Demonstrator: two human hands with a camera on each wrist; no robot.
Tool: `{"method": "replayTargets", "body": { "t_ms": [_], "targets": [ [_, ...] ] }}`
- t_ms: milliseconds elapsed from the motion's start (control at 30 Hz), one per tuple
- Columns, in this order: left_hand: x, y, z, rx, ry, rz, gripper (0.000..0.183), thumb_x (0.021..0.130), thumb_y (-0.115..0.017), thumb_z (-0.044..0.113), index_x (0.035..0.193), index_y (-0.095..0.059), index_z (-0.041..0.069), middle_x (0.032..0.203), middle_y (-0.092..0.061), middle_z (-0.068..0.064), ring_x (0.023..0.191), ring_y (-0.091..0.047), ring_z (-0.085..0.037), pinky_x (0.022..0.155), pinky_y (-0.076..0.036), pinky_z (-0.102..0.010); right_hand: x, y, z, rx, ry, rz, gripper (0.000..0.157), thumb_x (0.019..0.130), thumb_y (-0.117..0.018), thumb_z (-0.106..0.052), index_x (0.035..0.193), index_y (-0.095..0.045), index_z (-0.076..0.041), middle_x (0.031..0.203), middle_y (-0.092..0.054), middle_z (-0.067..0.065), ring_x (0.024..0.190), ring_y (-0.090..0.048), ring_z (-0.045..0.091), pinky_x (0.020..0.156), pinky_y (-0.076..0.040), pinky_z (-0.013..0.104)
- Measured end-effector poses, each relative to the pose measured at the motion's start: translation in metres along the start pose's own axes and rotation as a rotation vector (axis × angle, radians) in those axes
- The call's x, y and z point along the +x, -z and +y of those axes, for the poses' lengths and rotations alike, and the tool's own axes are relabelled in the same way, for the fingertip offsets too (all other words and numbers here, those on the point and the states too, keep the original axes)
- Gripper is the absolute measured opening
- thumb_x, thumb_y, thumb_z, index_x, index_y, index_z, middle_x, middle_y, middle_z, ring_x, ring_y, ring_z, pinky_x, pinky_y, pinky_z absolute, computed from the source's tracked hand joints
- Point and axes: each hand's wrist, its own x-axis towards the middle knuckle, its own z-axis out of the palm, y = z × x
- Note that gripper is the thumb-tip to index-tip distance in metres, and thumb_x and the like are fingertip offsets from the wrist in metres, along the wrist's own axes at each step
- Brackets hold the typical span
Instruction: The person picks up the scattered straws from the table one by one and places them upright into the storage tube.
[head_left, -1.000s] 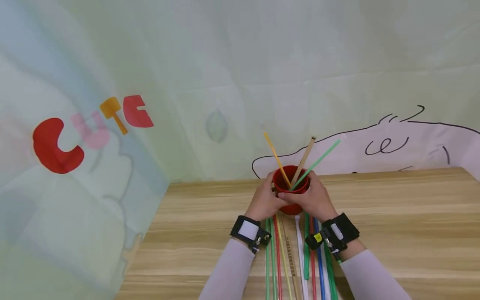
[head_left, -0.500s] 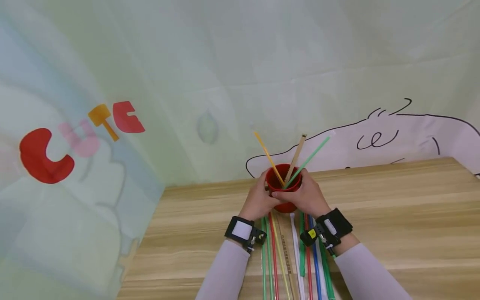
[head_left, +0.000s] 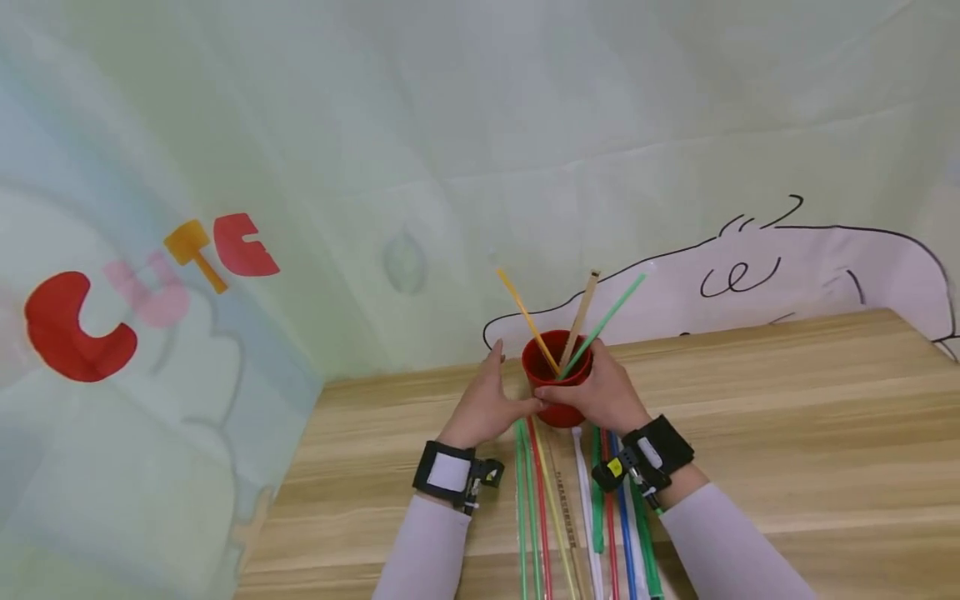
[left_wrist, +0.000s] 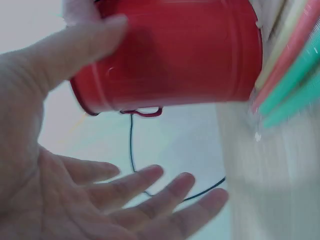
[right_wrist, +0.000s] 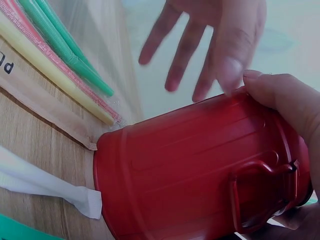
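A red metal bucket (head_left: 561, 415) with small loop handles stands upright at the far ends of the straws on the table. Leaning inside it are a yellow straw (head_left: 521, 304), a brown paper-wrapped straw (head_left: 582, 317) and a green straw (head_left: 617, 312). My right hand (head_left: 613, 395) holds the bucket's right side, thumb across the near face. Beside the bucket's left, my left hand (head_left: 483, 408) has its fingers spread and holds nothing. Its thumb (left_wrist: 82, 45) lies near the bucket wall in the left wrist view; whether they touch, I cannot tell.
Several wrapped straws lie side by side on the wooden table (head_left: 787, 433), among them a red straw (head_left: 542, 517), a white straw (head_left: 587, 492) and a blue straw (head_left: 626, 533). A printed cloth backdrop (head_left: 450, 150) rises behind the table and at its left.
My left hand has let go of the bucket and moved left, its fingers opening out. My right hand keeps its hold. The whole view has shifted slightly.
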Motion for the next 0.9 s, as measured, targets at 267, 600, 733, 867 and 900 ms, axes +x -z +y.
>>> {"method": "replayTargets", "body": {
  "t_ms": [267,600,733,867,900],
  "targets": [
    [-0.027,0.000,-0.004,0.187,0.058,0.027,0.090,0.085,-0.081,0.020,0.156,-0.032,-0.006,0.147,-0.051,-0.028,0.133,-0.055,-0.043,0.108,-0.050,-0.055,0.000,0.000,0.000,0.017,-0.005,-0.001,0.094,0.080,-0.090,-0.037,0.152,-0.036,-0.008,0.146,-0.057,0.016,0.134,-0.057,0.037,0.107,-0.051,0.055],
    [-0.055,-0.023,-0.008,0.352,0.097,-0.056,0.080,0.078,-0.084,0.018,0.143,-0.046,-0.010,0.127,-0.060,-0.027,0.092,-0.064,-0.030,0.083,-0.059,-0.050,-0.001,-0.001,0.000,0.023,-0.006,0.002,0.094,0.080,-0.090,-0.035,0.153,-0.036,-0.009,0.146,-0.057,0.015,0.134,-0.056,0.037,0.106,-0.052,0.056],
    [-0.060,-0.030,-0.006,0.380,0.108,-0.085,0.084,0.078,-0.085,0.017,0.144,-0.044,-0.012,0.128,-0.062,-0.029,0.100,-0.068,-0.035,0.088,-0.060,-0.052,0.000,-0.001,0.002,0.034,0.004,0.001,0.094,0.080,-0.091,-0.035,0.152,-0.037,-0.010,0.145,-0.057,0.013,0.134,-0.056,0.036,0.107,-0.052,0.055],
    [-0.062,-0.034,-0.006,0.387,0.103,-0.074,0.085,0.078,-0.083,0.014,0.145,-0.041,-0.015,0.124,-0.066,-0.031,0.099,-0.069,-0.036,0.084,-0.060,-0.051,0.000,-0.001,0.002,0.031,0.001,-0.002,0.094,0.080,-0.091,-0.036,0.152,-0.037,-0.010,0.145,-0.057,0.014,0.134,-0.056,0.036,0.107,-0.052,0.055],
    [-0.062,-0.034,-0.007,0.382,0.105,-0.069,0.085,0.077,-0.082,0.013,0.146,-0.040,-0.015,0.122,-0.066,-0.032,0.095,-0.069,-0.034,0.081,-0.060,-0.050,0.000,-0.001,0.002,0.030,-0.002,-0.003,0.094,0.080,-0.090,-0.036,0.153,-0.037,-0.010,0.145,-0.057,0.014,0.134,-0.056,0.036,0.107,-0.052,0.055]
  ]
}}
